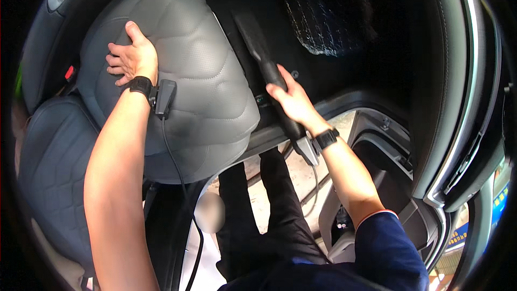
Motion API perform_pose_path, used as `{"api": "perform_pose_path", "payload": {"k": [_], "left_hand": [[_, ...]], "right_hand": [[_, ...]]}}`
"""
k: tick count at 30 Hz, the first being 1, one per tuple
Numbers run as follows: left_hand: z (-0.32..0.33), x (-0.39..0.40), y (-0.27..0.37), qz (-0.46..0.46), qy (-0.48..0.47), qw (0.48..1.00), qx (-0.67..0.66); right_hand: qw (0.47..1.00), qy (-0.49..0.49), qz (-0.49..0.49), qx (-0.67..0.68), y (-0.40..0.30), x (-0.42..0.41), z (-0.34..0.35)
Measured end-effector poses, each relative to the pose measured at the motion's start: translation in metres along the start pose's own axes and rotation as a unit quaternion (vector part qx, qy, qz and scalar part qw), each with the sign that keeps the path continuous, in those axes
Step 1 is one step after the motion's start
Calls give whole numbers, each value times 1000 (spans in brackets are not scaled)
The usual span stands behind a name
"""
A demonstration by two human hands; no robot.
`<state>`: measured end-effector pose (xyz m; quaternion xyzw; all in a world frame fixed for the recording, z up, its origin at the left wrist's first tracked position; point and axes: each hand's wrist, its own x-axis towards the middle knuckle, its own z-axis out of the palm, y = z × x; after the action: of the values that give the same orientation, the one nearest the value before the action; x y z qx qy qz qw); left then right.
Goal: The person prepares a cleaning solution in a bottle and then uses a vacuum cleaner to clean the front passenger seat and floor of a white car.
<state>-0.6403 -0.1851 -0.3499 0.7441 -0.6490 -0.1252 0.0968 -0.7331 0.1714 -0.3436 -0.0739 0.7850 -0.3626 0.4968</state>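
Observation:
My right hand (291, 95) is closed around the black tube of a vacuum cleaner wand (271, 73). The wand's flat nozzle end points up and to the left, over the dark car footwell (331, 73) beside the seat. My left hand (136, 60) rests on the quilted grey car seat cushion (190, 60), its fingers apart and holding nothing. A black strap with a small boxed device (164, 99) sits on the left wrist, and its cable runs down along the forearm. A similar device (309, 150) is strapped at the right wrist.
The seat backrest (60, 169) stands at the lower left, near a red seat belt buckle (70, 72). An open car door (387, 169) is at the right. A glossy, crinkled surface (319, 24) shows in the footwell. The door sill (266, 139) runs before my legs.

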Motion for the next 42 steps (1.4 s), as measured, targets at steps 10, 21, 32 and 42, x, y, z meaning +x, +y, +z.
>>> {"api": "perform_pose_path", "payload": {"k": [10, 21, 32, 42], "left_hand": [[0, 2, 0, 7, 26, 998, -54], [-6, 5, 7, -8, 41, 999, -26], [-5, 3, 7, -1, 33, 999, -42], [-2, -2, 7, -6, 24, 999, -36]], "right_hand": [[967, -64, 246, -13, 88, -195, -53], [876, -188, 222, -385, -14, -105, -108], [953, -32, 138, -267, -18, -89, -110], [948, -116, 273, -112, 44, -171, -90]]}}
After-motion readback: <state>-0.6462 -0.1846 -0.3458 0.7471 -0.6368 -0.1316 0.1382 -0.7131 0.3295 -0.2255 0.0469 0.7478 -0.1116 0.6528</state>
